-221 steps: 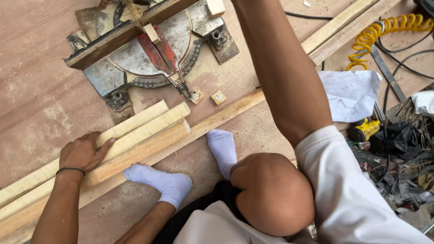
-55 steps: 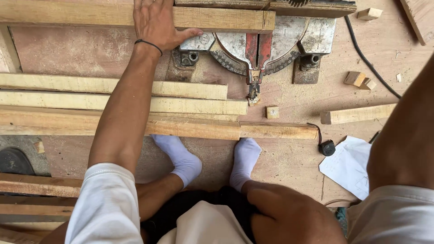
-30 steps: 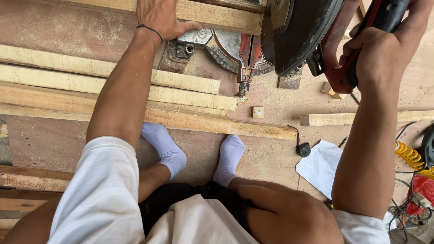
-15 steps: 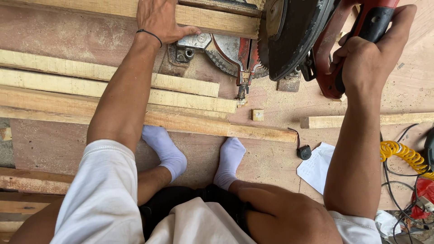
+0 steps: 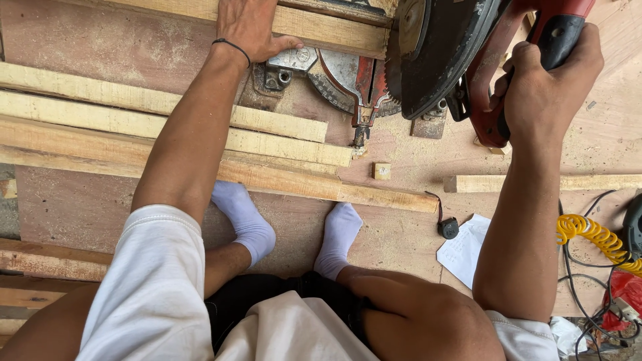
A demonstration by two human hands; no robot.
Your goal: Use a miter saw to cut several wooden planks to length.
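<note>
The left hand is pressing flat, fingers spread, on a wooden strip lying across the base of the mitre saw, at the top of the view. The right hand is clenching the saw's red handle, with the dark blade guard hanging just right of the strip's end. More wooden strips are lying on the plywood floor beside two white-socked feet
</note>
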